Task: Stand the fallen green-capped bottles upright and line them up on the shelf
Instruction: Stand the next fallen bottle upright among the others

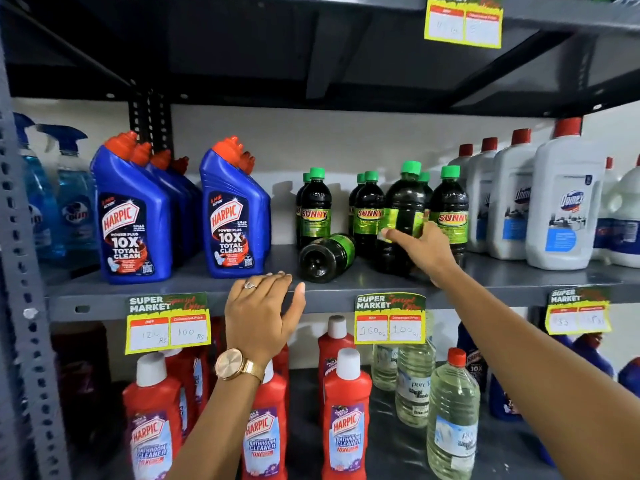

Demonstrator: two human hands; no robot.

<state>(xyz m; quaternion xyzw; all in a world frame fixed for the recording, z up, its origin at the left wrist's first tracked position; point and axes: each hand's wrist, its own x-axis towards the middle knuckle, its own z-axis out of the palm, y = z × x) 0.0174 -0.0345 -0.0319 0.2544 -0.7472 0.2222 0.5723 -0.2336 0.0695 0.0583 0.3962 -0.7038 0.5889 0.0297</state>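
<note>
Several dark green-capped Sunny bottles stand on the grey middle shelf (194, 296). One bottle (401, 216) is held upright, slightly tilted, in front of the row, with my right hand (424, 247) wrapped around its lower half. Another bottle (325, 256) lies on its side, base toward me, between an upright bottle (314, 209) and another upright one (367, 213). A further upright bottle (449, 209) stands at the right. My left hand (259, 310) rests on the shelf's front edge, fingers spread, holding nothing.
Blue Harpic bottles (133, 216) stand to the left, white Domex bottles (561, 202) to the right. Price tags (389, 318) hang on the shelf edge. Red Harpic bottles (346, 417) and clear bottles (450, 420) fill the lower shelf. An upper shelf hangs overhead.
</note>
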